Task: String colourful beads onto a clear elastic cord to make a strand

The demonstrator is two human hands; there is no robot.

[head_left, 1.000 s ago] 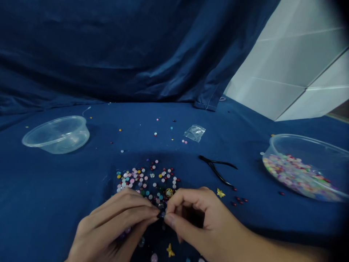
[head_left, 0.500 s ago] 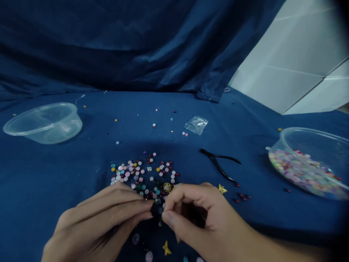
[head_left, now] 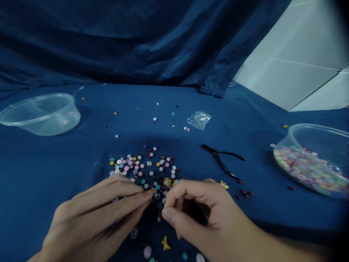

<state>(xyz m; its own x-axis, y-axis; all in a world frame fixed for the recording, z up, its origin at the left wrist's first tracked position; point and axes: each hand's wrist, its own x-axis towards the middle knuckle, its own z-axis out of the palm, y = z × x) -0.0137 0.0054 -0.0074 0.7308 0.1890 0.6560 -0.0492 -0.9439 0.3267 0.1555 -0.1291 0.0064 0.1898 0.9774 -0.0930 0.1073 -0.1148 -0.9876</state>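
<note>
My left hand (head_left: 92, 214) comes in from the lower left, with its fingertips pinched together beside a small dark bead (head_left: 156, 195). My right hand (head_left: 199, 207) faces it, thumb and forefinger curled close to the same spot. Whatever the fingers pinch is too small to make out. Just above both hands lies a spread of pearly, multicoloured round beads (head_left: 144, 167) with a gold openwork bead (head_left: 167, 182) among them. Below the hands are a gold butterfly charm (head_left: 165, 243) and several larger pale beads, and the hands hide part of the spread.
Black-handled pliers (head_left: 220, 158) lie to the right on the blue cloth (head_left: 60, 171). Clear bowls stand far left (head_left: 40, 114) and far right (head_left: 311, 160), the right one full of beads. A clear plastic bag (head_left: 199, 120) and stray beads lie beyond.
The whole scene has slid up and left in view as the head shifted. My left fingertips have risen toward the dark bead, and my right hand keeps nearly the same pinch.
</note>
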